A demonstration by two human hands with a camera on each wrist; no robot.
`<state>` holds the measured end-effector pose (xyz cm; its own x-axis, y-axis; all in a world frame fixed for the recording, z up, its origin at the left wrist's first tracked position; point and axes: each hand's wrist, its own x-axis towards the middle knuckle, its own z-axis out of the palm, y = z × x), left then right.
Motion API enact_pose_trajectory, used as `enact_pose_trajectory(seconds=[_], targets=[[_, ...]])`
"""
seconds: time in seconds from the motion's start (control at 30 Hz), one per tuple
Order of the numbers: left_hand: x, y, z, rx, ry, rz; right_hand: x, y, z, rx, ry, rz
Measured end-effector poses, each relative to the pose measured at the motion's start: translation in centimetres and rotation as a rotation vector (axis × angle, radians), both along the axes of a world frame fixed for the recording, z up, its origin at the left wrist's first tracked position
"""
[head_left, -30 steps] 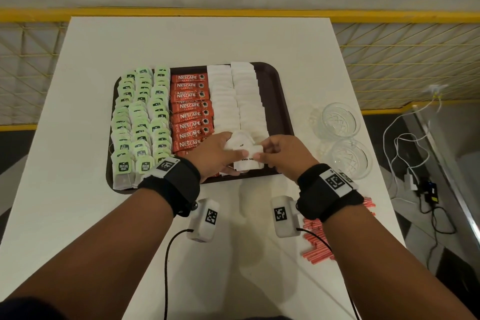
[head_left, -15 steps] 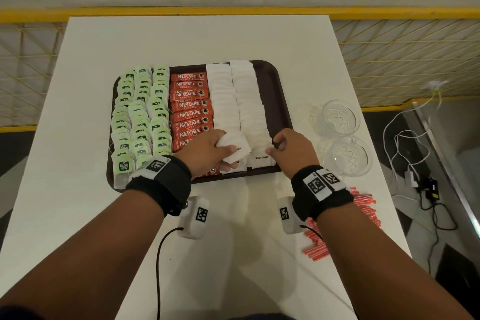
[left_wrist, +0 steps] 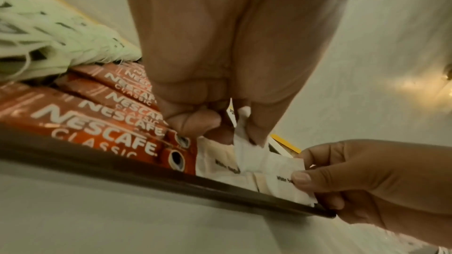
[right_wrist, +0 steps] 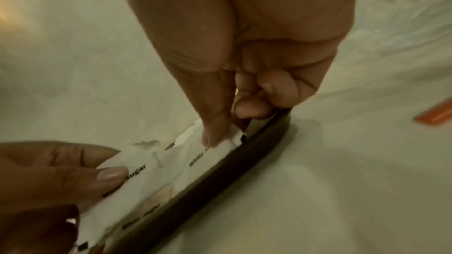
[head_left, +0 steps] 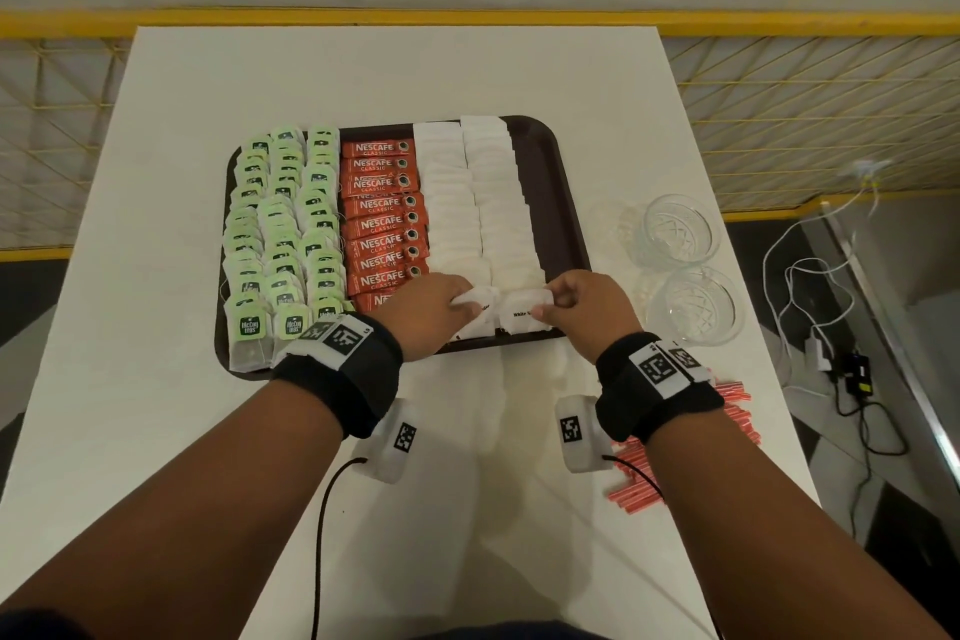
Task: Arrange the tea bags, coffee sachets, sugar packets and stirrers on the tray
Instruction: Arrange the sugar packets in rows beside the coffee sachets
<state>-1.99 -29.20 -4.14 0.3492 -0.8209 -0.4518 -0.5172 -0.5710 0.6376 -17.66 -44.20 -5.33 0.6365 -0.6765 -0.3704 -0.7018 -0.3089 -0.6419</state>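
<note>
A dark brown tray (head_left: 558, 203) on the white table holds green tea bags (head_left: 283, 234) at the left, red Nescafe sachets (head_left: 382, 224) in the middle and white sugar packets (head_left: 480, 203) in two columns at the right. At the tray's near edge my left hand (head_left: 431, 307) pinches a white sugar packet (head_left: 480, 309) (left_wrist: 244, 148). Beside it my right hand (head_left: 582, 307) pinches another sugar packet (head_left: 524, 314) (right_wrist: 195, 154) by its right end. Red stirrers (head_left: 639, 473) lie on the table behind my right wrist.
Two clear glass bowls (head_left: 680, 229) (head_left: 696, 304) stand right of the tray. Cables and a charger (head_left: 852, 369) lie on the floor at the right. A yellow railing (head_left: 467, 18) runs behind the table's far edge.
The hands parted from one shared packet. My right hand went right, then came back onto a packet at the near end of the right column. My left hand keeps its packets.
</note>
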Motion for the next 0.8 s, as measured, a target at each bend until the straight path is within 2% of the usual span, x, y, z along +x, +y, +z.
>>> enact_pose_trajectory(seconds=[0.23, 0.5, 0.8], targets=[[-0.1, -1.1, -0.3, 0.016, -0.284, -0.129, 0.8, 0.8, 0.0, -0.127, 0.123, 0.001], [0.0, -1.9, 1.0, 0.137, -0.333, -0.272, 1.0, 1.6, 1.1, -0.161, 0.176, -0.027], [-1.3, -0.9, 1.9, 0.052, -0.510, -0.144, -2.8, 4.3, 3.9, -0.212, 0.084, -0.094]])
